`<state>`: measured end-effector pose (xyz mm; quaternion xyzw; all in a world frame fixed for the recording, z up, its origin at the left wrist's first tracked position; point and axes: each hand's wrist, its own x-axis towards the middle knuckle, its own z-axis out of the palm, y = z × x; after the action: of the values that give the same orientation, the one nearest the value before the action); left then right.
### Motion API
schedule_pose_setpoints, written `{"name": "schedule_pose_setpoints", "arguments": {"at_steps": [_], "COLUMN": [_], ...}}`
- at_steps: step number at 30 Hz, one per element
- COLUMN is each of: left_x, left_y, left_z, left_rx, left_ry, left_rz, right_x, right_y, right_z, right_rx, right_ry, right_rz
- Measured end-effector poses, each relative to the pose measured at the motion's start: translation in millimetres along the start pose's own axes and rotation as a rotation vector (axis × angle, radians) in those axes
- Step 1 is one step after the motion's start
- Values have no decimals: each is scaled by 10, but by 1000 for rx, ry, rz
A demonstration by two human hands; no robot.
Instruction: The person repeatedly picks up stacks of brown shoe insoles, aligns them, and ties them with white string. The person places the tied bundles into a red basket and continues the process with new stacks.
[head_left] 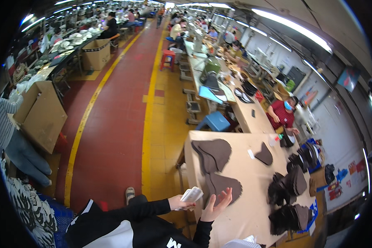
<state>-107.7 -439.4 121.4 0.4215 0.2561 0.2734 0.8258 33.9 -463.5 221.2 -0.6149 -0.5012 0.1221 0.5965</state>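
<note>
Left hand: the left hand (179, 202) pinches a white stack (192, 194) of thin, flat pieces between thumb and fingers; the stack juts from the grip toward the table.
Right hand: the right hand (216, 205) is spread, fingers apart and bent a little, with nothing in its grip.
White stack to right hand: to its left and slightly farther up the view, the two apart.
Under the right hand: the lower brown pieces (223, 186), dark and rounded; the fingers hide part of their edge, and I cannot tell whether they touch.
Just beyond: the upper brown pieces (217, 153), lying one over another, their near end meeting the lower ones.
Table: a pale tabletop (252, 186) carries all of these; its left edge runs close by the white stack.
Farther across: a single brown piece (264, 154) with a white slip (251, 154) just beside it, then a bottle (274, 140) with a green cap.
Right side of table: dark piles (292, 185) crowd the far right edge, with a blue crate (313, 215) beside them.
Past the table: a blue stool (215, 121) and a co-worker (282, 115) in a red top and mask.
Left: a red aisle (111, 136) between yellow lines, and a cardboard box (43, 115) beyond it.
</note>
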Motion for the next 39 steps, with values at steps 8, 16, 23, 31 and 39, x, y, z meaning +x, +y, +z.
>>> {"name": "schedule_pose_setpoints", "arguments": {"at_steps": [8, 16, 23, 31, 39], "left_x": [-1111, -1485, -1087, 203, 1678], "left_y": [385, 947, 1568, 2348, 2932], "left_z": [-1836, -2788, -2785, -3012, -3836], "left_rx": [-393, -675, -721, -622, -98], "left_ry": [274, 348, 390, 396, 409], "left_rz": [22, -118, -189, -283, -120], "right_x": [-191, -341, 117, 1137, 2885], "right_y": [-656, -973, -694, -63, 474], "right_z": [2126, 3013, 3278, 3687, 4282], "right_rx": [-6, -315, -207, -159, 106], "right_ry": [-1163, -1351, -1199, -1134, -1019], "right_rz": [-602, -551, -371, -207, -280]}}
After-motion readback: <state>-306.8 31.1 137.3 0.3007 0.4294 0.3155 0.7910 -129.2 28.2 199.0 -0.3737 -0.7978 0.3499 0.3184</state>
